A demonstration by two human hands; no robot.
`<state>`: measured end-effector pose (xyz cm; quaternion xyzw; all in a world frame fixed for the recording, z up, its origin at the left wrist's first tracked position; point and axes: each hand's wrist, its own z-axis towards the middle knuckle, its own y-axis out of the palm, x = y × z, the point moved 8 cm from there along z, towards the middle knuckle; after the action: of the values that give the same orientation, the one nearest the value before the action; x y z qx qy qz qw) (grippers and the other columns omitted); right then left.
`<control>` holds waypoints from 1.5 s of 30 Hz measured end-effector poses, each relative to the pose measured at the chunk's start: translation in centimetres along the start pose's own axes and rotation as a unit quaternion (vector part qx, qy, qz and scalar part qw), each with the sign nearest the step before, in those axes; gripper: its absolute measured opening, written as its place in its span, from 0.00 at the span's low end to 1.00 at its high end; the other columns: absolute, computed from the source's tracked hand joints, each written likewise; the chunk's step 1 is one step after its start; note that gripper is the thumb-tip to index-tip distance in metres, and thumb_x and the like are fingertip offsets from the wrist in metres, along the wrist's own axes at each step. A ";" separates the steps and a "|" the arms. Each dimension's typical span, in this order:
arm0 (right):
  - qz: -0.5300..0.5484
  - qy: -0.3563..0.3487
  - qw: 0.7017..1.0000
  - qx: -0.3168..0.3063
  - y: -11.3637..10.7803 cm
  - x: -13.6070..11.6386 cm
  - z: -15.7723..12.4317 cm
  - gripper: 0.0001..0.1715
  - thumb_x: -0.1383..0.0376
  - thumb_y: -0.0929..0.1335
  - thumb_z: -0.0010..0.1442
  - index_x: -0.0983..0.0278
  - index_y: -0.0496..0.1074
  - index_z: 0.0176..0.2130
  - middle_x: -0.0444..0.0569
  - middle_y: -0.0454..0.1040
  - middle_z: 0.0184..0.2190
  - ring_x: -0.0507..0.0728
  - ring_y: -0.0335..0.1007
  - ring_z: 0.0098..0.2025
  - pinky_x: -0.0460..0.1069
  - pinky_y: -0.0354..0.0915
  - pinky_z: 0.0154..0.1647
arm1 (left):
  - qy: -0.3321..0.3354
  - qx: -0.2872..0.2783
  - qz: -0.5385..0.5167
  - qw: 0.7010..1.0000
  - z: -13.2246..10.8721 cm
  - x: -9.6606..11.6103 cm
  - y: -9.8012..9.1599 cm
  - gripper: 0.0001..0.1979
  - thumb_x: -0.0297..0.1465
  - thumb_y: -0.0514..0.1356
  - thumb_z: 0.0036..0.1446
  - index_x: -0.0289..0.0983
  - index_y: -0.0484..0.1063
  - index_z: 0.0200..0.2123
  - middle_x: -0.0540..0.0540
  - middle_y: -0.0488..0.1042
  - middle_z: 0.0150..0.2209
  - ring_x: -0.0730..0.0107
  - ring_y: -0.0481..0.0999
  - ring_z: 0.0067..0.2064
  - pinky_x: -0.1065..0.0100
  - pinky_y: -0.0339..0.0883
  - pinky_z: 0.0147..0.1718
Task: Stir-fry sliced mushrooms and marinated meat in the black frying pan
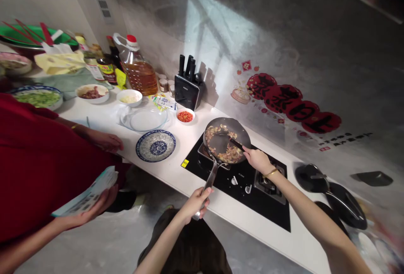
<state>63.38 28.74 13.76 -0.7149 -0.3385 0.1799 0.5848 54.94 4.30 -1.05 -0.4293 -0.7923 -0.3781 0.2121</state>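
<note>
My left hand (196,203) is closed round the long metal handle of a dark frying pan (217,139) on the left burner. Browned pieces of food (232,155) lie in a ring inside the pan, with its middle mostly bare. Over the pan's right rim, my right hand (258,160) grips a black spatula (237,144) by its handle. The spatula's head blends into the dark pan and is hard to make out. A small bowl of chopped red chili (185,116) stands to the left of the pan. Nearby is a blue-and-white patterned plate (155,146).
A co-worker in red (28,160) stands at left, holding a printed booklet (91,194). The black gas hob (238,185) has a second burner at right. Behind are a knife block (187,91) and an oil jug (139,70). Black lids (347,204) lie at right.
</note>
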 end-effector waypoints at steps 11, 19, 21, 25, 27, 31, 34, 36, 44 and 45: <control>0.096 -0.071 0.988 -0.102 -3.9 5.4 -5.6 0.21 0.58 0.60 0.62 0.58 0.73 0.51 0.47 0.74 0.47 0.60 0.73 0.48 0.50 0.68 0.46 | 0.013 -0.007 -0.006 1.000 0.6 -0.7 -0.1 0.32 0.55 0.56 0.50 0.34 0.64 0.46 0.58 0.61 0.19 0.82 0.57 0.11 0.75 0.50 0.10; 0.151 -0.041 0.987 0.029 -0.4 -1.5 1.2 0.23 0.60 0.58 0.65 0.63 0.69 0.55 0.50 0.73 0.50 0.58 0.72 0.49 0.49 0.65 0.51 | 0.000 -0.002 0.001 1.000 0.1 0.0 0.0 0.34 0.56 0.56 0.48 0.33 0.63 0.45 0.59 0.60 0.20 0.82 0.57 0.12 0.74 0.52 0.10; 0.118 -0.071 0.990 0.020 -0.5 -1.6 0.7 0.23 0.60 0.59 0.64 0.60 0.68 0.56 0.49 0.75 0.47 0.58 0.74 0.46 0.48 0.66 0.48 | 0.001 -0.003 0.003 1.000 0.1 0.0 0.1 0.34 0.56 0.56 0.48 0.34 0.63 0.45 0.59 0.60 0.20 0.82 0.57 0.12 0.74 0.51 0.10; 0.021 -0.072 0.997 -0.014 -2.6 2.9 -2.3 0.23 0.59 0.60 0.63 0.57 0.69 0.55 0.50 0.78 0.41 0.59 0.76 0.41 0.49 0.67 0.42 | -0.001 -0.005 0.007 1.000 0.2 -0.1 0.0 0.34 0.56 0.56 0.47 0.34 0.63 0.46 0.59 0.61 0.20 0.82 0.57 0.12 0.74 0.51 0.10; 0.000 -0.048 0.998 -0.029 -4.0 5.9 -3.7 0.22 0.60 0.60 0.63 0.59 0.71 0.53 0.52 0.77 0.43 0.60 0.75 0.43 0.50 0.67 0.44 | 0.001 -0.004 0.004 1.000 0.2 -0.2 0.0 0.34 0.57 0.56 0.47 0.34 0.63 0.45 0.59 0.61 0.20 0.82 0.57 0.12 0.74 0.51 0.10; 0.066 -0.078 0.988 -0.115 -3.9 7.5 -5.2 0.21 0.58 0.61 0.61 0.58 0.74 0.50 0.48 0.78 0.41 0.58 0.76 0.39 0.48 0.67 0.40 | 0.001 -0.006 0.001 1.000 0.3 -0.2 0.1 0.35 0.57 0.56 0.46 0.33 0.63 0.45 0.59 0.60 0.19 0.82 0.56 0.11 0.74 0.51 0.10; 0.094 -0.073 0.990 -0.082 -2.8 5.4 -4.0 0.23 0.57 0.59 0.63 0.60 0.71 0.53 0.49 0.79 0.40 0.58 0.76 0.38 0.48 0.67 0.41 | -0.001 -0.005 -0.005 1.000 0.3 -0.1 0.2 0.36 0.58 0.57 0.46 0.33 0.63 0.45 0.59 0.60 0.19 0.82 0.56 0.11 0.74 0.51 0.10; 0.095 -0.044 0.994 -0.014 -2.1 3.7 -2.0 0.24 0.59 0.58 0.64 0.62 0.69 0.55 0.52 0.77 0.43 0.59 0.75 0.43 0.49 0.66 0.45 | -0.003 -0.002 -0.006 1.000 0.2 -0.1 0.1 0.36 0.57 0.57 0.45 0.33 0.63 0.45 0.59 0.60 0.19 0.82 0.56 0.11 0.74 0.51 0.10; 0.196 -0.043 0.979 0.023 0.3 1.1 2.9 0.23 0.60 0.59 0.64 0.63 0.69 0.54 0.49 0.74 0.48 0.58 0.73 0.47 0.49 0.65 0.48 | -0.002 0.001 0.001 1.000 0.0 0.1 0.0 0.33 0.56 0.57 0.48 0.34 0.63 0.46 0.59 0.60 0.20 0.82 0.56 0.12 0.74 0.51 0.10; 0.201 -0.074 0.977 0.006 -0.1 1.0 2.1 0.23 0.59 0.59 0.64 0.61 0.69 0.54 0.48 0.76 0.46 0.58 0.74 0.45 0.48 0.66 0.46 | -0.005 0.001 0.000 1.000 -0.1 0.1 0.0 0.33 0.55 0.57 0.48 0.34 0.63 0.46 0.59 0.60 0.20 0.82 0.56 0.12 0.74 0.51 0.10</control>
<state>62.68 30.98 13.48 -0.7499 -0.2289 0.3483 0.5138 54.92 4.30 -0.94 -0.4311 -0.7935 -0.3755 0.2086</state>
